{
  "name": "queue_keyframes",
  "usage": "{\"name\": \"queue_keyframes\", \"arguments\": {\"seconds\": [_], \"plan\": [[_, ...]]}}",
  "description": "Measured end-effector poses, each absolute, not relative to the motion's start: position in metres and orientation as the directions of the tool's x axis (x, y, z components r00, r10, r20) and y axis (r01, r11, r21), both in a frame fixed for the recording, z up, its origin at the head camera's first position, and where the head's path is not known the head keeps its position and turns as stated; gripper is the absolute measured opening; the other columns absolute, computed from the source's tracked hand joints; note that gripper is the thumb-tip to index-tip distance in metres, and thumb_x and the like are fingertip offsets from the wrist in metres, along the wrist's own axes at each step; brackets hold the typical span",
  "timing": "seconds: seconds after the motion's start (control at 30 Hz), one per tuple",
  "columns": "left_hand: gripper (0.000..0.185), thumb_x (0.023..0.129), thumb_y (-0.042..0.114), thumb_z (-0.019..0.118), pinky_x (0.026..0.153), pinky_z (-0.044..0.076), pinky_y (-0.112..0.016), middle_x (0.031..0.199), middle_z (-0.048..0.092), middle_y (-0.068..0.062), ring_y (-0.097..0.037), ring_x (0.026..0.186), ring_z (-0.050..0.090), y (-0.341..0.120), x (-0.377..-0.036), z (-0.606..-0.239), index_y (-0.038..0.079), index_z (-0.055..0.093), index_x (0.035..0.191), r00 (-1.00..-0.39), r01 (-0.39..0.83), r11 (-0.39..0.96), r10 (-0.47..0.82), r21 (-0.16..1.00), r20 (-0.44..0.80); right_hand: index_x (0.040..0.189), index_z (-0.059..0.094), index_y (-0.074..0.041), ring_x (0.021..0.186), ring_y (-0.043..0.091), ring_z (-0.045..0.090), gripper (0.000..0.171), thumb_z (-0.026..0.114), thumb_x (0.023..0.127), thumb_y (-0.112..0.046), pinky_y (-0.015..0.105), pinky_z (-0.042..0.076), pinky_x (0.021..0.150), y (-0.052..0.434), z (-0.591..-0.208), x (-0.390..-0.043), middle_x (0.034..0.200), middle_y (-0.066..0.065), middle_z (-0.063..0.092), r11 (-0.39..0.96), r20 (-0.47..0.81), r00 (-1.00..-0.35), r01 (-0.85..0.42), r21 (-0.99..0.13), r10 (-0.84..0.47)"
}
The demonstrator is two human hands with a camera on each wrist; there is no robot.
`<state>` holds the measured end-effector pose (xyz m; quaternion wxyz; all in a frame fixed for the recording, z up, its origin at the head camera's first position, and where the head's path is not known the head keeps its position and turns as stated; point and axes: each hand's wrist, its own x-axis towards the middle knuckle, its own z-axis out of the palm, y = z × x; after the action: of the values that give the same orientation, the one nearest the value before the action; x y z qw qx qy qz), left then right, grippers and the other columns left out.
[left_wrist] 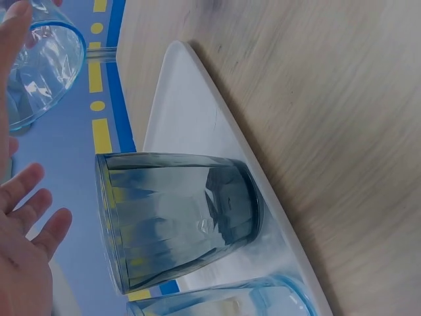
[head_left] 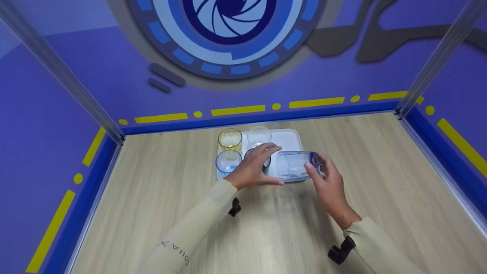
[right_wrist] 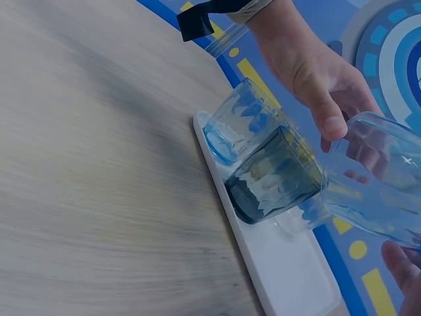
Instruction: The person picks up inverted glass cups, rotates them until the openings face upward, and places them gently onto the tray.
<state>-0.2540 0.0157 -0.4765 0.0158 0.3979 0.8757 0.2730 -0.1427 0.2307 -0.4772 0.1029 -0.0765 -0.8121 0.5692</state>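
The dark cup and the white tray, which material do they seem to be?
Dark cup: see-through with faceted, glossy walls, so tinted glass or clear plastic; I cannot tell which. White tray: opaque, smooth, rounded corners, probably plastic.

I see a white tray (head_left: 293,140) on the wooden table (head_left: 380,171), carrying a yellow glass (head_left: 229,139), a blue glass (head_left: 228,161), a dark glass (left_wrist: 177,217) and, I think, a clear glass (head_left: 259,135).
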Motion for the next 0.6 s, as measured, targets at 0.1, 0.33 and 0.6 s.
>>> {"name": "queue_keyframes", "arguments": {"seconds": [0.1,0.33,0.6], "plan": [[0.098,0.064,0.067,0.076,0.116,0.032,-0.044,0.149,0.039,0.004,-0.015,0.139,0.036,0.0174,-0.252,-0.4778,0.03,0.038,0.147,-0.686,0.686,0.534,0.701,0.494,0.196,0.148,0.033,-0.011,0.136,0.029,0.042,0.065,0.054,0.096,-0.045,0.05,0.034,0.113,0.2312,-0.4781,-0.1419,0.148,0.012,0.042,0.342,0.077,-0.966,0.012,-0.94,0.245],[0.096,0.065,0.065,0.077,0.113,0.038,-0.04,0.148,0.04,0.006,-0.013,0.136,0.039,0.0223,-0.2523,-0.4767,0.03,0.039,0.146,-0.675,0.694,0.508,0.706,0.51,0.216,0.148,0.033,-0.011,0.139,0.03,0.04,0.064,0.05,0.098,-0.046,0.049,0.034,0.113,0.2328,-0.4768,-0.1421,0.151,0.012,0.04,0.348,0.076,-0.964,0.018,-0.937,0.255],[0.091,0.068,0.063,0.077,0.111,0.039,-0.041,0.147,0.042,0.006,-0.013,0.134,0.041,0.0239,-0.2509,-0.4751,0.029,0.041,0.144,-0.674,0.694,0.499,0.704,0.519,0.223,0.149,0.03,-0.013,0.139,0.026,0.04,0.065,0.047,0.098,-0.05,0.044,0.036,0.113,0.2333,-0.4777,-0.1421,0.153,0.01,0.037,0.312,0.026,-0.966,0.058,-0.948,0.258]]}}
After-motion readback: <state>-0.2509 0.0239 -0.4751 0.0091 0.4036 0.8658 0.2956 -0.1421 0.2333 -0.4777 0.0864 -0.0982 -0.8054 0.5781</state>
